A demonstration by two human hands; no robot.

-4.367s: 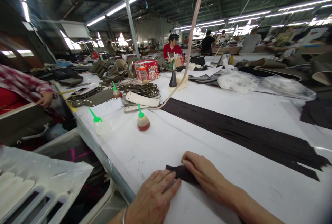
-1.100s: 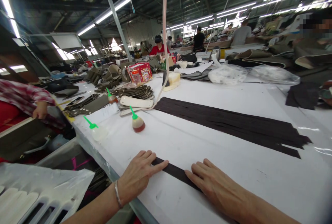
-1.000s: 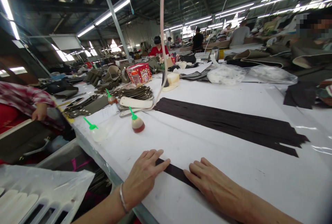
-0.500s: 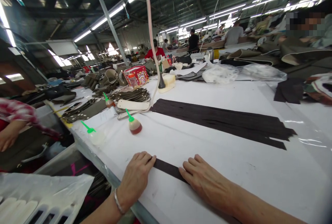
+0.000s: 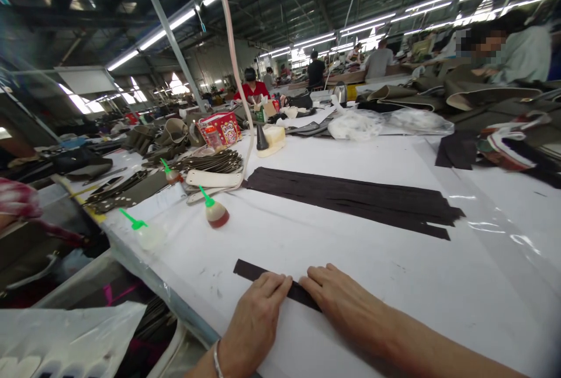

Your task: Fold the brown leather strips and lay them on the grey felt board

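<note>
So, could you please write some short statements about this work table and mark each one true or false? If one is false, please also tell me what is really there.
1. The left hand and the right hand both rest on one dark strip. True.
2. The bracelet is on the right wrist. False: it is on the left wrist.
3. The bottle of reddish liquid lies on its side. False: it stands upright on the white table.
4. A band of many dark strips lies on the table beyond the hands. True.
</note>
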